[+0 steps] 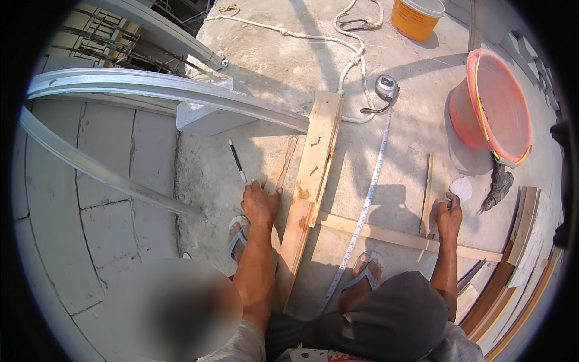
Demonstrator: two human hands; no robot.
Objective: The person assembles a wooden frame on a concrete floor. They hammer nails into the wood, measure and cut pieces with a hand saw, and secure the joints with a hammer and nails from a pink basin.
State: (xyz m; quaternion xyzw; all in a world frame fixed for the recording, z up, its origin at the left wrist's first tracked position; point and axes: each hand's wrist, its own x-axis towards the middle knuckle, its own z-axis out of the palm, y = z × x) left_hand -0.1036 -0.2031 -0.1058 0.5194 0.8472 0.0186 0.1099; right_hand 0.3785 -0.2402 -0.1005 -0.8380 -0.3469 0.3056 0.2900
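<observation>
My left hand (260, 202) is closed with curled fingers over the edge of a thin wooden slat (282, 166); the back of the hand hides part of the grip. Just beyond its fingertips lies a black and white marker (237, 160). To the right of the slat runs a long wooden beam (295, 232), and on its far end sits a short wood block (319, 145) with two bent nails. My right hand (449, 216) is closed in a pinch at the lower edge of a flat, round white piece (461, 188). A narrow wood strip (429, 190) lies left of that hand.
An extended tape measure (386, 88) lies on the concrete. Rope (353, 57), an orange bucket (415, 21), a red tub (482, 108) and a drill (499, 188) are farther off. Metal channels (175, 87) reach in from the left. Stacked planks (518, 241) border the right side.
</observation>
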